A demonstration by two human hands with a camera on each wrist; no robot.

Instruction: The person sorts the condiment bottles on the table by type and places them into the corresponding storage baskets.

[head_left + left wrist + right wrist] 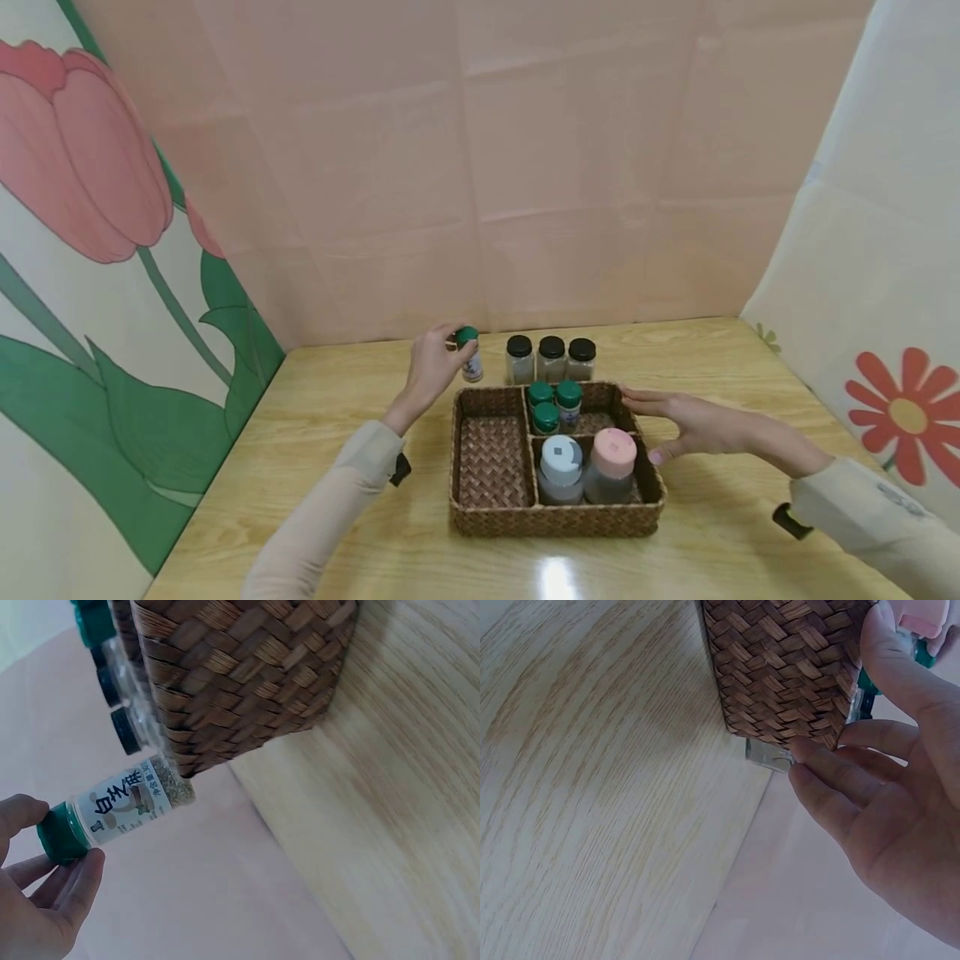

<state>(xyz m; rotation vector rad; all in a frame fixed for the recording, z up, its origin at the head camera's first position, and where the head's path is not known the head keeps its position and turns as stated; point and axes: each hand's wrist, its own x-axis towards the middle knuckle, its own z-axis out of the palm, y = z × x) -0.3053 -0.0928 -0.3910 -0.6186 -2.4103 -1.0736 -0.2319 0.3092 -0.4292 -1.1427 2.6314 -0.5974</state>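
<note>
At the far left is a wall sheet [112,158] painted with a large pink tulip. To its right, a person's left hand [433,362] reaches over the wooden worktop [352,533]. Its fingers pinch the green cap of a small seasoning bottle [473,369], closed to the cap's width. This bottle is near-upright, just beyond the far left corner of a brown woven basket [555,522]; whether its base touches the worktop cannot be told.

A cap-only hold lets the weight hang below, so a firm, even pinch without twisting seems best. In any sideways move, its base should pass higher than the woven rim.

The basket has one long left compartment and two on the right. Behind it, three black-capped jars [552,367] stand in a row. Its far right compartment holds three green-capped bottles [567,406]; the near right one holds a white-capped jar [561,479] with a pink-capped jar [612,467] beside it.

At the basket's right end, the right hand [701,423] spreads thumb and fingers wide, touching the side without closing round it. Light, steady pressure there should keep the basket from sliding.
</note>
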